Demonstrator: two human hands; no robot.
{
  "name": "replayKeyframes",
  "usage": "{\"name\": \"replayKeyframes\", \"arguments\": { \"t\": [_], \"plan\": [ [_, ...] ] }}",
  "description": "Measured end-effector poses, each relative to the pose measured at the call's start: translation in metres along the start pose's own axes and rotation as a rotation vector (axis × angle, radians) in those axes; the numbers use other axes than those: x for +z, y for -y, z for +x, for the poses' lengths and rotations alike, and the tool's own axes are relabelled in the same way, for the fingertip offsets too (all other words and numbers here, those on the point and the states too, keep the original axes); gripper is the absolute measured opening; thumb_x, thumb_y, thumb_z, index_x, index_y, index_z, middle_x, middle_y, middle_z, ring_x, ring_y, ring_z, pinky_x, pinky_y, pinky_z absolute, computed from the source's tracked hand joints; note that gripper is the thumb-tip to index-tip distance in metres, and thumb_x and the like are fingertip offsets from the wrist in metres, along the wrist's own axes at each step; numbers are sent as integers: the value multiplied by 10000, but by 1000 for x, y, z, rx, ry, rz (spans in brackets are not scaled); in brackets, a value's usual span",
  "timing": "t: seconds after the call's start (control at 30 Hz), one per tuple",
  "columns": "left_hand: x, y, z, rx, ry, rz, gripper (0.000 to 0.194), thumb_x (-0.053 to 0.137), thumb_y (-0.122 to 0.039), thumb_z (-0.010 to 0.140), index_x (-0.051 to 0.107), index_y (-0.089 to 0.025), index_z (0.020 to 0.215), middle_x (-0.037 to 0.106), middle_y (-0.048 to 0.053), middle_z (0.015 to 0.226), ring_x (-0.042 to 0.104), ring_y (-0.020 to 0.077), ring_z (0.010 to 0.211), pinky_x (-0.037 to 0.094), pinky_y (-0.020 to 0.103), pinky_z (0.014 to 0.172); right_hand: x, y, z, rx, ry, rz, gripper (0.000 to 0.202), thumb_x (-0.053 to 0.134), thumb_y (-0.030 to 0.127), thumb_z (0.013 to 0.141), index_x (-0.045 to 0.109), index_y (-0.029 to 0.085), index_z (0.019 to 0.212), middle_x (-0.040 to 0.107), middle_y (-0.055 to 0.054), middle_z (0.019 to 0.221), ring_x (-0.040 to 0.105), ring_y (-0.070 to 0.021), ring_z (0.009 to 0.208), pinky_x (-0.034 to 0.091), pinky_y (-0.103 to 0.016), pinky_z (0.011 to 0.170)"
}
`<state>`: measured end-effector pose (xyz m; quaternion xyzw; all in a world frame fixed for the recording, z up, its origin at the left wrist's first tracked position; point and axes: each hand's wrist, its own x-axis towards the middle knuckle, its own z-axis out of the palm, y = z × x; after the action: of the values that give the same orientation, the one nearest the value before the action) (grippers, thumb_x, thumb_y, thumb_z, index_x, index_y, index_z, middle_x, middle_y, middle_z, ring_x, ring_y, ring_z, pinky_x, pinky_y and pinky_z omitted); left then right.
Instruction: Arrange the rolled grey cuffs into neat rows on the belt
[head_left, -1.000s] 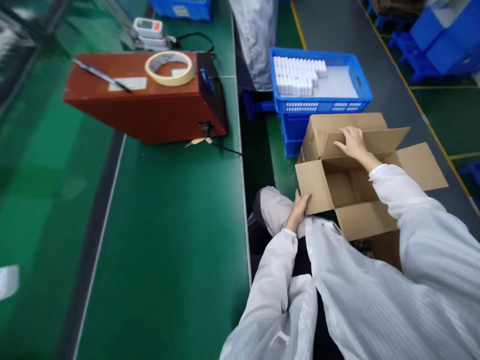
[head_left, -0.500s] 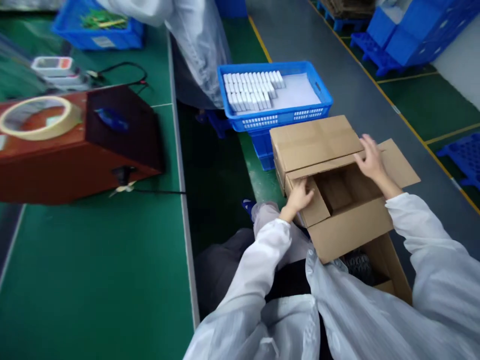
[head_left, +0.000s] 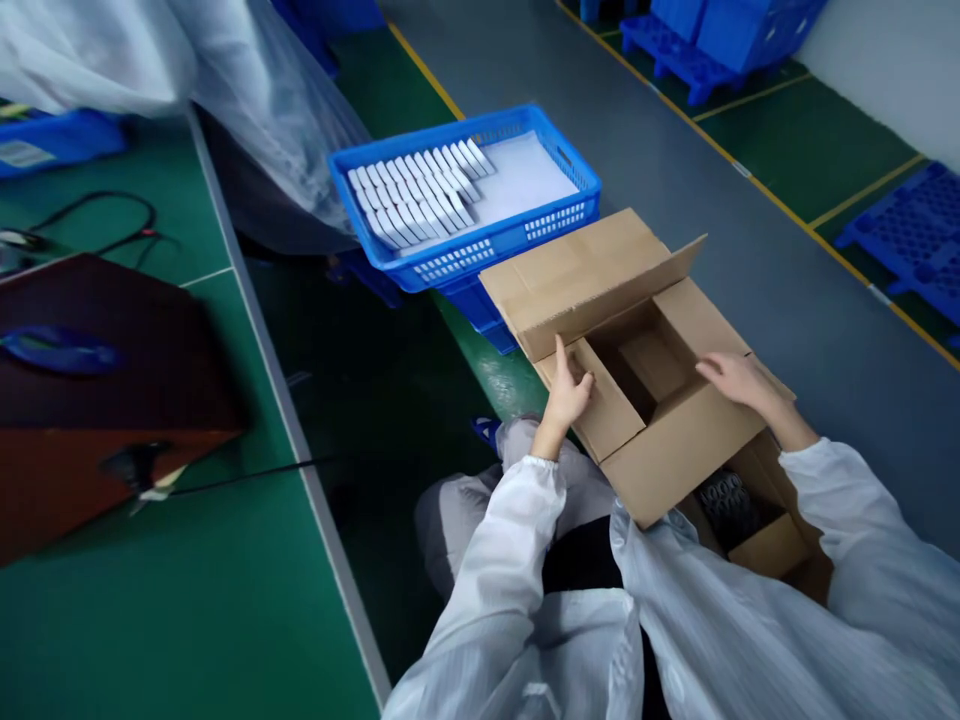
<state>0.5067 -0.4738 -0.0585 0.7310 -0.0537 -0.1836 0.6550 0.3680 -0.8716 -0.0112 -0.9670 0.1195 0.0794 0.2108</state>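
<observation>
An opened cardboard box [head_left: 684,452] sits in front of me, with nothing visible in the part of its inside that shows. My left hand [head_left: 568,392] lies on the box's left flap, index finger stretched toward the raised far flap and thumb apart. Over the right side of the opening reaches my right hand [head_left: 739,382], its fingers extended near the right flap and gripping nothing visible. Below and nearer to me, a second open carton [head_left: 776,545] holds dark, ribbed-looking items [head_left: 727,503], partly covered by the first box's near flap.
A blue crate [head_left: 465,250] with rows of white pieces stands behind the box. To the left runs a green table [head_left: 187,600] bearing a brown wooden box [head_left: 112,350] and a cable. A co-worker's sleeve [head_left: 247,90] is at the upper left. Blue pallets [head_left: 907,235] lie at right.
The far flap has swung up from lying nearly closed. My right hand has moved from the far flap toward the near right side. My view has turned right.
</observation>
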Motion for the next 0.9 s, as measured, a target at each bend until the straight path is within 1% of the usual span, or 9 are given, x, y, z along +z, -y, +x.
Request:
{"name": "replayKeyframes", "arguments": {
  "t": [0.1,0.2,0.27,0.33,0.4,0.5,0.63,0.77,0.9],
  "plan": [
    [-19,3,-23,35,-85,21,344,657,-290,932,794,-172,1224,842,126,1150,793,211,870,692,355,804,26,-13,-24,-61,97,-14,498,585,653,1052,824,254,1230,676,-153,1617,520,-435,1611,423,-658,1375],
    [-40,10,-45,71,-360,14,221,590,-348,988,740,-194,1037,766,75,995,751,212,931,669,367,928,15,-49,-49,295,-162,-104,680,654,674,991,717,178,1452,600,-242,1657,500,-493,1605,405,-711,1354],
    [-45,16,-51,95,-498,16,327,617,-419,1022,699,-209,1258,741,117,1275,744,234,1148,640,403,1083,-9,-71,-61,567,-115,-57,706,797,584,889,715,135,1427,679,-291,1521,597,-528,1479,457,-717,1289],
    [-40,22,-49,135,-471,82,518,686,-480,1023,630,-233,1474,602,169,1585,642,294,1470,543,476,1279,-39,-81,-68,701,-41,111,624,884,453,811,750,143,1335,771,-278,1331,687,-505,1322,486,-686,1244],
    [-31,30,-45,186,-350,188,608,753,-482,993,627,-238,1535,440,193,1753,453,359,1690,392,546,1419,-68,-80,-71,699,-85,290,577,871,427,851,741,175,1354,804,-247,1259,729,-440,1236,510,-628,1213],
    [-22,50,-45,202,-171,243,640,777,-459,973,646,-217,1551,225,191,1890,291,400,1796,245,575,1493,-93,-64,-68,487,-158,622,530,613,510,1063,651,229,1511,754,-222,1457,766,-327,1206,580,-522,1135],
    [-29,76,-62,107,-66,63,716,663,-651,1040,607,-233,1619,91,144,1969,174,387,1844,175,572,1511,-71,-42,-35,268,-239,821,681,756,409,958,595,291,1609,561,-157,1734,775,-238,1090,615,-448,1086],
    [-18,85,-96,-84,-67,-218,1010,493,-869,1035,245,-308,1836,104,105,1985,197,330,1845,178,542,1514,-21,-20,12,547,-423,392,1076,965,406,777,485,192,1716,623,-203,1631,739,-316,1235,613,-474,1145],
    [13,69,-135,-135,-50,-184,1243,581,-935,949,104,-253,1872,37,111,1989,38,321,1864,18,489,1526,-16,-7,20,625,-288,318,669,952,521,848,762,168,1383,774,-190,1359,713,-396,1330,588,-538,1202]
  ]
}}
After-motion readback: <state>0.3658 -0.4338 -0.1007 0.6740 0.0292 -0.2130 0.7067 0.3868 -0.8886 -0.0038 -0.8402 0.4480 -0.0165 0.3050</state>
